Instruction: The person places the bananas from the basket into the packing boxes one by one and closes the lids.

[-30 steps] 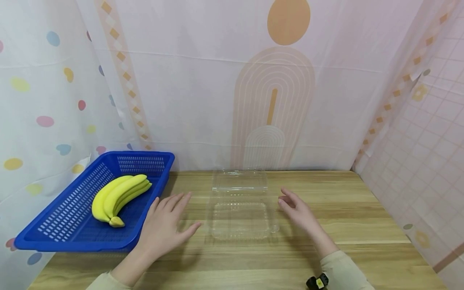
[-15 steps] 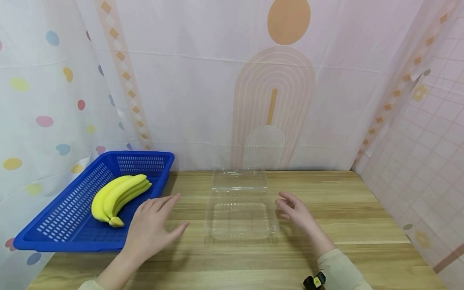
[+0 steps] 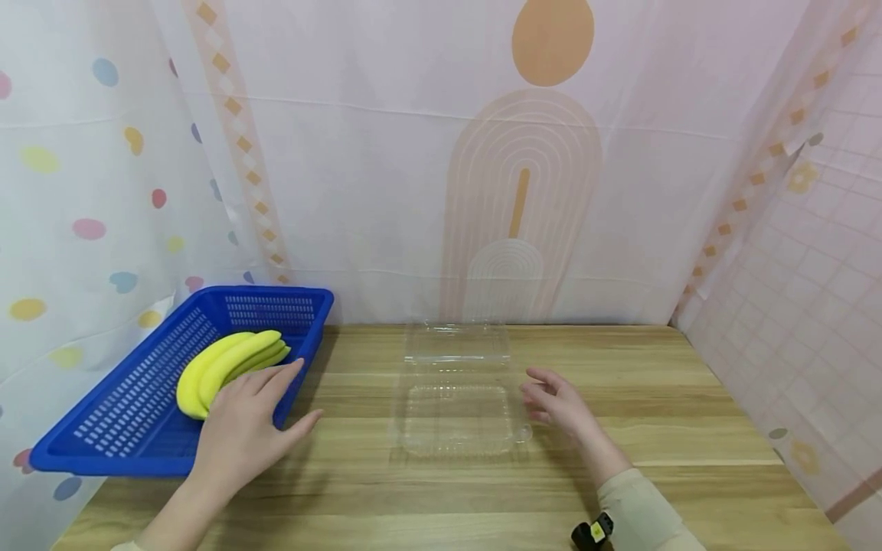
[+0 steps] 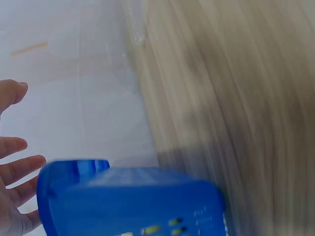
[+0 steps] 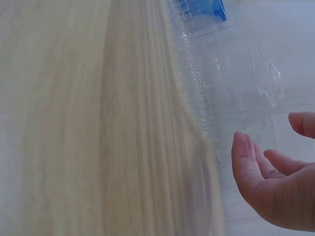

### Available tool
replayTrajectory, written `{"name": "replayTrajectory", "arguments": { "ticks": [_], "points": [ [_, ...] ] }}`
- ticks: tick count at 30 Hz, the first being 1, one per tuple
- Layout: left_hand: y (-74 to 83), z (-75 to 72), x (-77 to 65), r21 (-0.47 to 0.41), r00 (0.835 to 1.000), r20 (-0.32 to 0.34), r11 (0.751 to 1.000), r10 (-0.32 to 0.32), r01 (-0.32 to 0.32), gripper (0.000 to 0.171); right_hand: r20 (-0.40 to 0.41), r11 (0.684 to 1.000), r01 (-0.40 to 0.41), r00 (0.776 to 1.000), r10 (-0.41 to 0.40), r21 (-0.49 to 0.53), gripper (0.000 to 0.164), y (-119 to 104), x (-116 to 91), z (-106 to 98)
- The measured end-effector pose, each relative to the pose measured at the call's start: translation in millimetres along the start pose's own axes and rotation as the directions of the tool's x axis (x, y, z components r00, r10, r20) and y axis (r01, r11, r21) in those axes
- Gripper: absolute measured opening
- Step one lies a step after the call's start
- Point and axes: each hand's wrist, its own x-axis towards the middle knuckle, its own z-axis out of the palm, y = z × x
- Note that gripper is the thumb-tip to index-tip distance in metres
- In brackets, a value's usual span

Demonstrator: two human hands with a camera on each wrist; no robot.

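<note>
I see, in the head view, the left hand (image 3: 241,428) spread near the bananas (image 3: 219,367) in the basket (image 3: 117,465), the right hand (image 3: 561,402) relaxed beside the clear box (image 3: 458,449). Left wrist view: empty fingers (image 4: 22,168) apart; right wrist view: empty fingers (image 5: 246,167) loosely bent.

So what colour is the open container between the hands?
The container is clear, the table showing through; best in the head view.

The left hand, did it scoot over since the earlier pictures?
Yes. In the head view, the left hand moved left against the blue basket, and now it hides the stem end of the bananas.
</note>
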Motion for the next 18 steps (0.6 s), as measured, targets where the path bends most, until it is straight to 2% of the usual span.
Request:
{"name": "replayTrajectory", "arguments": {
  "ticks": [8, 13, 18],
  "points": [
    [-18.4, -15.6, -1.6, 0.045, 0.995, 0.031, 0.994, -0.098, 0.097, 0.071, 0.004, 0.999, -0.032, 0.999, 0.032, 0.012, 0.056, -0.4, 3.6, 1.5],
    [-30.4, -24.4, -2.2, 0.083, 0.991, 0.025, 0.988, -0.131, 0.128, 0.071, 0.019, 0.999, -0.033, 0.999, 0.033, 0.022, 0.058, -1.7, 5.0, 2.7],
    [-42.3, -32.2, -3.7, 0.126, 0.975, 0.078, 0.973, -0.206, 0.196, 0.071, 0.03, 0.999, -0.034, 0.999, 0.033, 0.011, 0.057, -1.3, 6.8, 3.3]
  ]
}}
